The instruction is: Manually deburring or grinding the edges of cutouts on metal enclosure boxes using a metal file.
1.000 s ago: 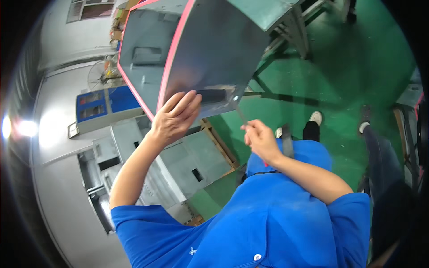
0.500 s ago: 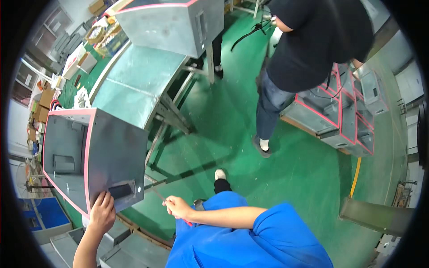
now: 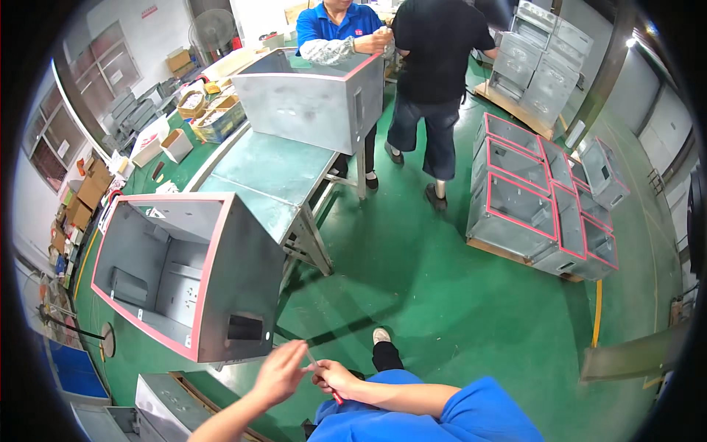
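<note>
My right hand (image 3: 335, 377) is closed round a thin tool with a red handle (image 3: 337, 398). Its narrow pale shaft points up toward my left hand, and the exact kind cannot be made out. My left hand (image 3: 280, 372) is held beside the shaft with fingers stretched out; whether they touch it is unclear. Just beyond my hands, a large grey metal box (image 3: 243, 295) with pink edging rests tilted, its open side facing left. A dark rectangular slot (image 3: 244, 328) shows in its near end wall.
A second grey box (image 3: 294, 107) sits on the green-topped table (image 3: 258, 180), a person in blue (image 3: 335, 33) behind it. Another person in black (image 3: 434, 59) stands beside them. Pink-edged boxes (image 3: 515, 210) are stacked on a pallet at right; grey metal boxes (image 3: 169, 401) lie lower left.
My left hand has let go of the grey box's end wall and moved right to the tool. My view has lifted. The person in black has moved away from the boxes at right.
</note>
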Action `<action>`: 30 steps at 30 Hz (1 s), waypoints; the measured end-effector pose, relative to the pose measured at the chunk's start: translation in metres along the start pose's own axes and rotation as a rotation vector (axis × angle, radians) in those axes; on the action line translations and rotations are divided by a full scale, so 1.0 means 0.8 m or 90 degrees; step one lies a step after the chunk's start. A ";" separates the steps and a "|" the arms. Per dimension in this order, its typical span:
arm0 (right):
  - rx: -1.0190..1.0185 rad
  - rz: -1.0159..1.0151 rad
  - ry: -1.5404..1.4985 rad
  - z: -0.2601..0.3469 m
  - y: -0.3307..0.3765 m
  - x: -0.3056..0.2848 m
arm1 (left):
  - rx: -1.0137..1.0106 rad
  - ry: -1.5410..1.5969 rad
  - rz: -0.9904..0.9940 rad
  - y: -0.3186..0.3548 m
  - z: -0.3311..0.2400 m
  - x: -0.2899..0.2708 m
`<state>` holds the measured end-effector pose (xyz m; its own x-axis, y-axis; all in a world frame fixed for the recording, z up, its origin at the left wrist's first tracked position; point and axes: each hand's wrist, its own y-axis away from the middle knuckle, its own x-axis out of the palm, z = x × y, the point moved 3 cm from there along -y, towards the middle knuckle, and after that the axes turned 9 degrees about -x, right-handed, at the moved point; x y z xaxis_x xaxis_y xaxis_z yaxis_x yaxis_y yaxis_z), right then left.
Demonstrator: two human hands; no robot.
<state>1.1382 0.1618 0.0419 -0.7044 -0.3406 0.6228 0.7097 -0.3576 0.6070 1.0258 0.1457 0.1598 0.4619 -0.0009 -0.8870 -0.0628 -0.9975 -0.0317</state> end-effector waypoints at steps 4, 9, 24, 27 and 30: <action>-0.083 0.049 -0.092 -0.010 0.032 -0.002 | -0.060 0.131 0.004 0.034 0.018 0.075; -0.101 -0.043 -0.065 -0.026 0.057 0.002 | -0.082 0.305 -0.033 0.038 0.020 0.095; 0.058 0.158 0.076 0.032 0.043 -0.060 | -0.203 0.102 -0.299 -0.001 -0.021 0.034; -0.144 0.079 0.066 0.061 0.021 -0.136 | -0.076 -0.311 -0.476 -0.011 -0.023 -0.057; 0.044 -0.093 -0.014 0.093 0.011 -0.204 | -0.346 -0.248 -0.671 -0.026 -0.010 -0.144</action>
<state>1.2603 0.2789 -0.0175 -0.8001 -0.2707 0.5353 0.5997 -0.3406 0.7241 0.9811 0.1661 0.2665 -0.2339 0.7439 -0.6261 0.5950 -0.3998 -0.6973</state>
